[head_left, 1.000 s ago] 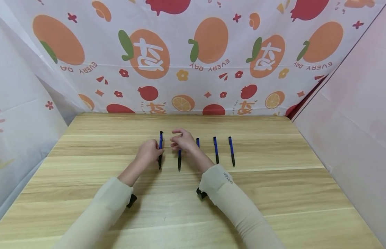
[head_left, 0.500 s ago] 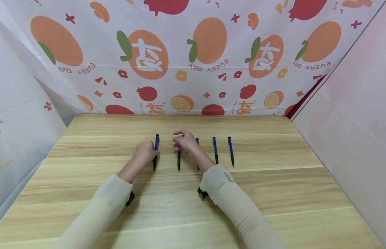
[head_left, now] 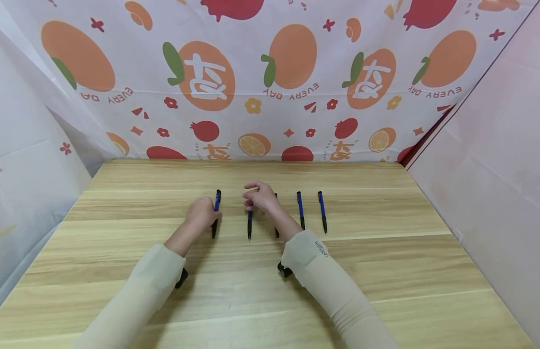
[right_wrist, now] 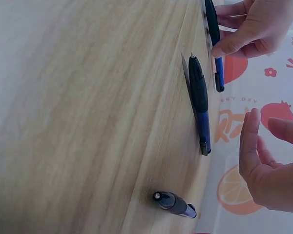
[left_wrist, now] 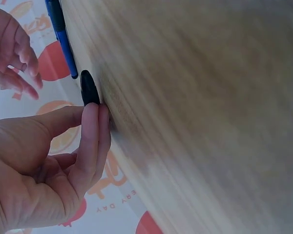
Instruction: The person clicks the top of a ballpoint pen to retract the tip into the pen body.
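Observation:
In the head view my left hand (head_left: 201, 213) pinches a blue ballpoint pen (head_left: 218, 198) with black ends, leftmost of a row. The left wrist view shows the thumb and fingertips on its black grip (left_wrist: 89, 88), down at the wood. My right hand (head_left: 261, 198) hovers with loosely bent fingers over the second pen (head_left: 250, 228) and hides its upper part. From the right wrist, that pen (right_wrist: 200, 97) lies on the table apart from the right hand (right_wrist: 273, 170), which holds nothing.
Right of my hands lie more matching pens: one partly behind the right wrist (head_left: 277, 229), then another pen (head_left: 300, 208) and the rightmost pen (head_left: 323, 212). All rest on a wooden table (head_left: 383, 271). A fruit-printed cloth (head_left: 261, 116) hangs along its back edge.
My left hand has moved the pinched pen a little to the left, away from the second pen, then nearly stopped. The right hand has stayed almost still.

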`<state>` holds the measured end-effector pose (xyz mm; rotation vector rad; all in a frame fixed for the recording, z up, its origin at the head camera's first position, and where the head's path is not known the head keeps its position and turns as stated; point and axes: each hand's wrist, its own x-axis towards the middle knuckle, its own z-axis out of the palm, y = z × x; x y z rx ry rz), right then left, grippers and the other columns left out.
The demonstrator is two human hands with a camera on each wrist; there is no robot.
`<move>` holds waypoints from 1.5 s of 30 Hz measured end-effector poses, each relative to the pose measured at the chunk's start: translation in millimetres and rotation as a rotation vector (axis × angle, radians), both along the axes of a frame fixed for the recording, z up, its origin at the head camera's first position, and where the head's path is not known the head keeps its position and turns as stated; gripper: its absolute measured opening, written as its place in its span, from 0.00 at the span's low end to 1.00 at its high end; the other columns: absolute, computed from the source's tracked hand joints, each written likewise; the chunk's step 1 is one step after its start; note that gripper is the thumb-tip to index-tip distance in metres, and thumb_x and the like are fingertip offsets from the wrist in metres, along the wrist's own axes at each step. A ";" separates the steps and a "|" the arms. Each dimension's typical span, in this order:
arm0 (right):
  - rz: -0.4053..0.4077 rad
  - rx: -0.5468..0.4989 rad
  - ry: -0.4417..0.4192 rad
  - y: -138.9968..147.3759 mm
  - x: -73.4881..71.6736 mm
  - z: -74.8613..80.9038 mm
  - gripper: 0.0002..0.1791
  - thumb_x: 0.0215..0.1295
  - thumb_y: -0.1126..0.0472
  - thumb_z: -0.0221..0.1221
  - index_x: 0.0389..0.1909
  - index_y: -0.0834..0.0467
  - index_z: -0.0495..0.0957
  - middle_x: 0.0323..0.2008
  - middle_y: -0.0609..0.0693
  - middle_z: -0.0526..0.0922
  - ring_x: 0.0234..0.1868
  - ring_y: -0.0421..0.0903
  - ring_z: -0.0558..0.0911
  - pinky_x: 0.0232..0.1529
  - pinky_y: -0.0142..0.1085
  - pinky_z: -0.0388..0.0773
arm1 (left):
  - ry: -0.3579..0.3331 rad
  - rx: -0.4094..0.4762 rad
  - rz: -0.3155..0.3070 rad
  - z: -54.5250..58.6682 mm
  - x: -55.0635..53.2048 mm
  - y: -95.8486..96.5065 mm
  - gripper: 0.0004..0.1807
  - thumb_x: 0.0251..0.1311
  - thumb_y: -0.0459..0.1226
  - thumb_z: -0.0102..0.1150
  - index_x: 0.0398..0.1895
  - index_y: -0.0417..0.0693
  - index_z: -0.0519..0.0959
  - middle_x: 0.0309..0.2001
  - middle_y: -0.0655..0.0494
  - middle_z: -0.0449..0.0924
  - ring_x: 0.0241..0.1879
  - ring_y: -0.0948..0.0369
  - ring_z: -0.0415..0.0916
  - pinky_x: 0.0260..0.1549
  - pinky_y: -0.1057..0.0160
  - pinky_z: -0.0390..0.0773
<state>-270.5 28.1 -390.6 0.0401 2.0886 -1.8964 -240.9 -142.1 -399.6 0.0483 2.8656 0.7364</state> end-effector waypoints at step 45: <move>-0.005 0.044 0.002 18.0 -2.3 -0.5 0.18 0.65 0.69 0.50 0.56 0.67 0.69 0.45 0.64 0.75 0.42 0.60 0.77 0.46 0.49 0.76 | -0.034 -0.042 -0.151 9.2 0.0 58.4 0.19 0.59 0.40 0.58 0.14 0.43 0.70 0.11 0.56 0.69 0.11 0.64 0.64 0.09 0.71 0.61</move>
